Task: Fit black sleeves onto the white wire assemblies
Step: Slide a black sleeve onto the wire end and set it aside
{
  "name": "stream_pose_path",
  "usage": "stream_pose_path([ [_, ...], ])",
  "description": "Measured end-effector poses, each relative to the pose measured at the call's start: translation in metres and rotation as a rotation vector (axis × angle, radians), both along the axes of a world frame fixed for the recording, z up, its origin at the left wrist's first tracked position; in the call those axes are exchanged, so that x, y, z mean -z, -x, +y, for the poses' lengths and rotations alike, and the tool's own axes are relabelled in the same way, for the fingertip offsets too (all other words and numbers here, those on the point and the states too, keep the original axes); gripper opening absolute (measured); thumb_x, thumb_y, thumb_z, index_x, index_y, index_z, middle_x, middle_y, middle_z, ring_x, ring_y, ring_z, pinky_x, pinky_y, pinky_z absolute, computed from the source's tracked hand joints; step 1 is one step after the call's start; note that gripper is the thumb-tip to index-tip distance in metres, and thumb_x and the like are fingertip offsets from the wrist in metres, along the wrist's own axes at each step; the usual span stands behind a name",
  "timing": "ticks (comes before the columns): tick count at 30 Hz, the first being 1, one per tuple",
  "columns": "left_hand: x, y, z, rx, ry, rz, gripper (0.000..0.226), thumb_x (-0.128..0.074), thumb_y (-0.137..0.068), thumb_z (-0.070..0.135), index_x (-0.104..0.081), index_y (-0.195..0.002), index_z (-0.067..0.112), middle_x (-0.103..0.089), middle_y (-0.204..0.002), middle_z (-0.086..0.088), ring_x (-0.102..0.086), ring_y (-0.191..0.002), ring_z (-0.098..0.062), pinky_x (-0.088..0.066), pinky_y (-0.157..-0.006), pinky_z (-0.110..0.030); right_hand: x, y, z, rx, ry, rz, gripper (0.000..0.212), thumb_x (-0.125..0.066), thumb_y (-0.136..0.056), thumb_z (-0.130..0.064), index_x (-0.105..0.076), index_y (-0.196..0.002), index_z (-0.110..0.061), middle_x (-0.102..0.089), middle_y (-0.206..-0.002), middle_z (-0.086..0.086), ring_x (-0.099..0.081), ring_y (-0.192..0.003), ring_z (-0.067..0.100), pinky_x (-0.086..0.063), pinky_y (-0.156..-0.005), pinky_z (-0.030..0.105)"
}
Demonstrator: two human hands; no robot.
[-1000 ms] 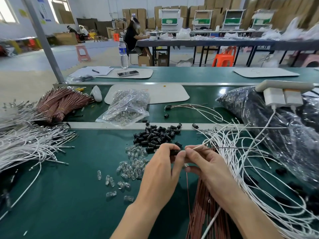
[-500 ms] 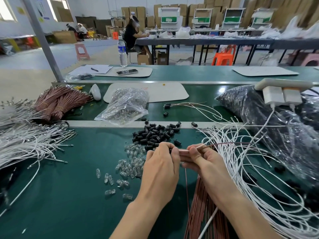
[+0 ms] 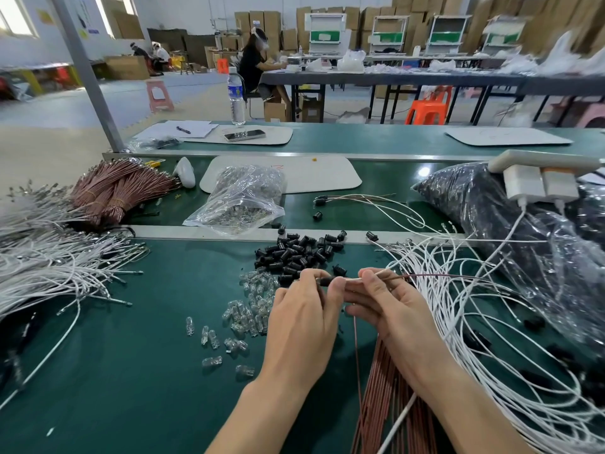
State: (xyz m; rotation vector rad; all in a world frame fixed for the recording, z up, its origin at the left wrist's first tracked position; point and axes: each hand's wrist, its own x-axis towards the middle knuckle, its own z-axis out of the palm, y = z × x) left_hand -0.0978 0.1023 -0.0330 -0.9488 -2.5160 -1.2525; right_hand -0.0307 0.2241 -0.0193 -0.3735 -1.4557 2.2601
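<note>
Pinching one black sleeve (image 3: 327,281) between thumb and fingertips of the left hand (image 3: 301,326), held up over the desk (image 3: 131,355), mid-width, nearer its far edge than its near one. Long axis lying left-right, roughly parallel to the near edge, right end facing the wire. Pinching a white wire (image 3: 355,279) in the right hand (image 3: 389,309), thumb on top, fingers curled under. Wire end meeting the sleeve's right end; can't tell how far in. Alongside it a thin brown wire (image 3: 432,276), both trailing right on the same axis. Fingertips of the two hands almost touching.

Around that:
- Just beyond the hands, at the far edge: loose sleeve pile (image 3: 294,253).
- Left of the hands: scattered clear bulbs (image 3: 252,306).
- Toward the right edge: tangled white wire loops (image 3: 474,322).
- At the near edge, under the right forearm: brown wire bundle (image 3: 389,407).
- Along the left edge: white wire heap (image 3: 49,270).
- Past the far edge, on the next strip: clear bag (image 3: 242,198) of small parts, tied brown bundles (image 3: 121,188) at left, dark bag (image 3: 491,208) at right.
</note>
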Motion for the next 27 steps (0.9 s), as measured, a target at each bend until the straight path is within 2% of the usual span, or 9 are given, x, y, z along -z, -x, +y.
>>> stream_pose_path([
  [2, 0.000, -0.001, 0.000, -0.007, 0.000, 0.033, 0.039, -0.019, -0.097, 0.065, -0.044, -0.100, 0.035, -0.053, -0.076, 0.020, -0.041, -0.085, 0.019, -0.025, -0.073, -0.024, -0.001, -0.001, -0.002, 0.010, -0.012, -0.003, 0.034, -0.071, -0.082, -0.032, -0.066, -0.105, -0.008, -0.077, -0.102, 0.017, -0.076, -0.096, 0.028, -0.059, -0.069, 0.022],
  [4, 0.001, -0.001, 0.000, -0.016, -0.002, 0.043, 0.045, -0.018, -0.096, 0.066, -0.045, -0.095, 0.031, -0.055, -0.075, 0.018, -0.043, -0.078, 0.003, -0.024, -0.070, -0.025, -0.002, -0.001, -0.003, 0.024, -0.029, 0.000, 0.020, -0.076, -0.076, -0.031, -0.075, -0.092, -0.018, -0.077, -0.098, 0.016, -0.076, -0.092, 0.027, -0.059, -0.069, 0.022],
  [6, 0.003, 0.000, -0.001, -0.018, -0.008, 0.027, 0.049, -0.016, -0.096, 0.068, -0.044, -0.091, 0.029, -0.057, -0.075, 0.017, -0.043, -0.079, -0.006, -0.024, -0.068, -0.027, -0.003, -0.002, -0.004, 0.025, -0.050, -0.001, 0.011, -0.078, -0.074, -0.031, -0.078, -0.083, -0.025, -0.078, -0.096, 0.014, -0.076, -0.090, 0.026, -0.059, -0.070, 0.022],
  [8, 0.005, 0.000, -0.001, -0.013, -0.019, -0.002, 0.048, -0.013, -0.095, 0.069, -0.041, -0.088, 0.030, -0.056, -0.074, 0.016, -0.046, -0.081, -0.011, -0.027, -0.068, -0.029, -0.003, -0.002, -0.004, 0.016, -0.076, -0.001, 0.012, -0.081, -0.072, -0.033, -0.078, -0.081, -0.026, -0.078, -0.094, 0.013, -0.076, -0.090, 0.025, -0.059, -0.071, 0.021],
  [12, 0.008, -0.001, 0.001, 0.007, -0.027, -0.048, 0.045, -0.009, -0.094, 0.069, -0.035, -0.083, 0.034, -0.053, -0.074, 0.016, -0.046, -0.080, -0.007, -0.029, -0.067, -0.030, 0.001, -0.002, -0.005, -0.003, -0.078, 0.002, 0.020, -0.090, -0.063, -0.036, -0.076, -0.075, -0.026, -0.077, -0.086, 0.009, -0.076, -0.087, 0.023, -0.059, -0.074, 0.022],
  [17, 0.009, -0.004, 0.003, -0.002, -0.072, -0.042, 0.044, -0.009, -0.094, 0.067, -0.032, -0.080, 0.033, -0.048, -0.069, 0.014, -0.047, -0.075, -0.009, -0.028, -0.065, -0.030, 0.006, 0.000, -0.004, -0.040, -0.040, 0.018, 0.036, -0.098, -0.055, -0.044, -0.074, -0.074, -0.025, -0.076, -0.089, 0.013, -0.075, -0.091, 0.025, -0.059, -0.078, 0.023],
  [23, 0.008, -0.008, 0.004, 0.003, -0.082, -0.043, 0.040, -0.011, -0.095, 0.064, -0.032, -0.081, 0.034, -0.048, -0.067, 0.014, -0.048, -0.073, -0.009, -0.027, -0.064, -0.028, 0.006, -0.001, -0.003, -0.060, -0.024, 0.022, 0.038, -0.098, -0.053, -0.046, -0.074, -0.073, -0.025, -0.076, -0.089, 0.013, -0.075, -0.091, 0.025, -0.059, -0.078, 0.025],
  [27, 0.003, -0.008, 0.005, 0.009, -0.212, -0.089, 0.034, -0.019, -0.098, 0.065, -0.040, -0.090, 0.039, -0.058, -0.070, 0.012, -0.055, -0.068, -0.006, -0.041, -0.061, -0.030, -0.003, 0.001, -0.005, -0.018, 0.007, 0.058, 0.025, -0.092, -0.063, -0.035, -0.076, -0.078, -0.023, -0.076, -0.094, 0.017, -0.075, -0.091, 0.027, -0.060, -0.076, 0.025],
])
